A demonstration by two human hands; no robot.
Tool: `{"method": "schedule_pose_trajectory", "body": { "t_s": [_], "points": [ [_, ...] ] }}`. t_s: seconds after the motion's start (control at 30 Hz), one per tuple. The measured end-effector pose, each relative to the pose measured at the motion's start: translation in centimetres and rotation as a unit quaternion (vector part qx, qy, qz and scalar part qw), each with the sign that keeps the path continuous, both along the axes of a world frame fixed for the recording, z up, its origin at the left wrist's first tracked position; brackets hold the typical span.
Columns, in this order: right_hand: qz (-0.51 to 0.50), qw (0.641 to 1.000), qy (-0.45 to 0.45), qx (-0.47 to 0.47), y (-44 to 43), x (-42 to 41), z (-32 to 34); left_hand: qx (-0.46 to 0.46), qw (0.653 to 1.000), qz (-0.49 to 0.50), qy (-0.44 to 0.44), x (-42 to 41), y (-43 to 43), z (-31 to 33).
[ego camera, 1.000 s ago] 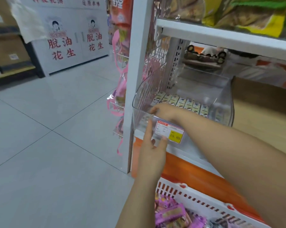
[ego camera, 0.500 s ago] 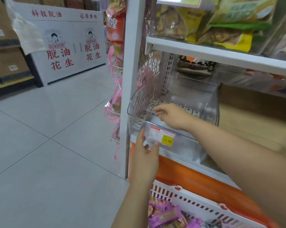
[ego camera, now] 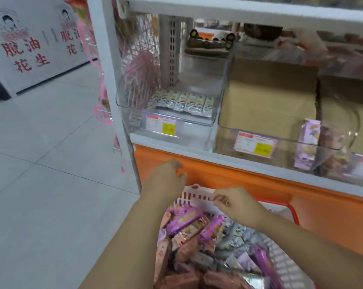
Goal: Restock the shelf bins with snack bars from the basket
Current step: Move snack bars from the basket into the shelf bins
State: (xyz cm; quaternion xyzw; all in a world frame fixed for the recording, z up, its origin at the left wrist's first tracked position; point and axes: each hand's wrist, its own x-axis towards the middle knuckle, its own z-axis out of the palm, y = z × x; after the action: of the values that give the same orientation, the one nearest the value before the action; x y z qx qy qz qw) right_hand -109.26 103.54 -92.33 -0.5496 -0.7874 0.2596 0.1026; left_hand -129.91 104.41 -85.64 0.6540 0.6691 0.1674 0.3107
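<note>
I held both hands above the white basket point(ego camera: 183, 194), heaped with snack bars point(ego camera: 184, 220), under the shelf bins point(ego camera: 193, 130); left hand point(ego camera: 166, 177) curled at its far rim, right hand point(ego camera: 237, 203) pinched at the fingertips, whether either gripped anything I couldn't tell

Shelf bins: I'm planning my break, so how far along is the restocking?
Done: the left clear plastic bin holds one row of pale packets. In hand: nothing visible; left hand and right hand hover above the white slotted basket. Left: its heap of purple-wrapped bars.
</note>
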Motion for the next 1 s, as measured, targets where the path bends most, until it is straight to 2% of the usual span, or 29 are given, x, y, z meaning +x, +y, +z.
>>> {"method": "schedule_pose_trajectory", "body": {
  "t_s": [0.1, 0.17, 0.33, 0.43, 0.53, 0.6, 0.67, 0.77, 0.87, 1.0],
  "points": [
    [0.007, 0.991, -0.092, -0.095, -0.5, 2.7, -5.0, 0.006, 0.999, -0.038, 0.035, 1.2, 0.1, -0.1],
    [0.028, 0.979, -0.161, -0.125, -1.0, 3.9, -7.4, 0.007, 0.998, -0.057, 0.039, 1.9, 0.3, -0.2],
    [0.114, 0.915, -0.381, -0.061, -1.2, 5.3, -11.1, 0.022, 0.994, -0.092, 0.046, 2.8, 0.8, -0.6],
    [0.127, 0.88, -0.451, -0.077, -0.9, 4.8, -11.0, 0.021, 0.994, -0.099, 0.053, 2.9, 1.0, -1.0],
    [0.11, 0.87, -0.475, -0.073, -0.7, 4.3, -10.6, 0.015, 0.993, -0.102, 0.057, 3.0, 1.2, -1.4],
    [0.09, 0.875, -0.468, -0.081, -0.7, 4.3, -10.1, 0.015, 0.993, -0.104, 0.061, 3.1, 1.3, -1.5],
    [0.052, 0.898, -0.429, -0.086, -0.8, 4.5, -8.8, 0.014, 0.992, -0.106, 0.061, 3.3, 1.3, -1.4],
    [-0.018, 0.951, -0.301, -0.067, -0.8, 4.5, -4.3, 0.009, 0.992, -0.115, 0.046, 3.5, 1.2, -1.1],
    [-0.056, 0.982, -0.17, -0.057, -1.4, 4.7, 1.6, -0.009, 0.99, -0.141, 0.019, 3.7, 0.6, -0.1],
    [-0.075, 0.995, 0.03, -0.051, -2.6, 5.0, 7.7, -0.078, 0.976, -0.197, -0.055, 3.6, -0.6, 1.6]
  ]
}}
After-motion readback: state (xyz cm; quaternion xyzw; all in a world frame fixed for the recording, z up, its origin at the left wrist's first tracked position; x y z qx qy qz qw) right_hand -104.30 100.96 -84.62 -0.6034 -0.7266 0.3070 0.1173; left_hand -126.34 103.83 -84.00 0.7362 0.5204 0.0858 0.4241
